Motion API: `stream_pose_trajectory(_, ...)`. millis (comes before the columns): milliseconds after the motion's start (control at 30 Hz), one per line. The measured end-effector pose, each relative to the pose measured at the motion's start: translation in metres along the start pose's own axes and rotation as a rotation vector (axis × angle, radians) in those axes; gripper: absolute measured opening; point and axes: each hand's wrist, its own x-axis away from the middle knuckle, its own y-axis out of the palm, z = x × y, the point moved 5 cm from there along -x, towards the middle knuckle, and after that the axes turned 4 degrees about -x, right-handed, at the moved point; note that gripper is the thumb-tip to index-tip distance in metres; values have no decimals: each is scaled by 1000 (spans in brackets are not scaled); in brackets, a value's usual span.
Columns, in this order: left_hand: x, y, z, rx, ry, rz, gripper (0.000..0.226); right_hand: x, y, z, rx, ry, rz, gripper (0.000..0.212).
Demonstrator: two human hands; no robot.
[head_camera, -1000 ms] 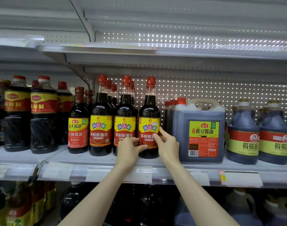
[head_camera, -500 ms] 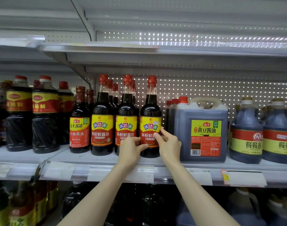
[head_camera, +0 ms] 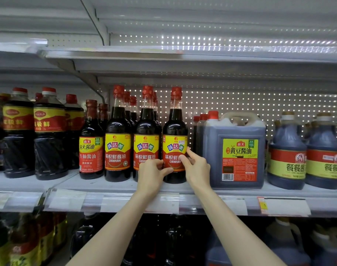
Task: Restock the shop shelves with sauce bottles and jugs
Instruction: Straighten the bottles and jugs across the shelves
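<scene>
The left hand [head_camera: 150, 175] and right hand [head_camera: 197, 167] grip the rightmost red-capped bottle [head_camera: 175, 127] between them. The neighbouring bottle [head_camera: 146, 131] stands left, possibly touching the left knuckles, and the square jug [head_camera: 238, 150] is just right.

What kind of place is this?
Most likely a grocery shop aisle: a metal shelf with rows of matching sauce bottles and a big jug, and price tags along its front edge.

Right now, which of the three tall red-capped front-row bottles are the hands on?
The rightmost bottle, beside the square jug. The left hand and right hand grip its label from either side; the other two stand further left.
</scene>
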Motion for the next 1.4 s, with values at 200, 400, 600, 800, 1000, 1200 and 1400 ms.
stream_pose_trajectory(200,1,0,1,-7,10,2,45,0,0,0,21,-1,-4,48)
stream_pose_trajectory(400,0,0,0,-1,-13,0,47,-1,1,2,25,7,7,47)
stream_pose_trajectory(600,1,0,0,-22,-16,8,47,0,1,1,36,16,2,48)
stream_pose_trajectory(800,2,0,1,-37,-13,-3,39,2,3,-2,70,42,-4,48)
stream_pose_trajectory(1000,0,-3,0,-50,0,-23,40,12,-3,-13,49,52,31,48)
stream_pose_trajectory(1200,4,-17,14,71,-38,5,47,31,-38,-27,43,-5,144,39)
stream_pose_trajectory(1400,22,-12,44,85,52,-26,46,43,-82,-35,38,-23,194,33)
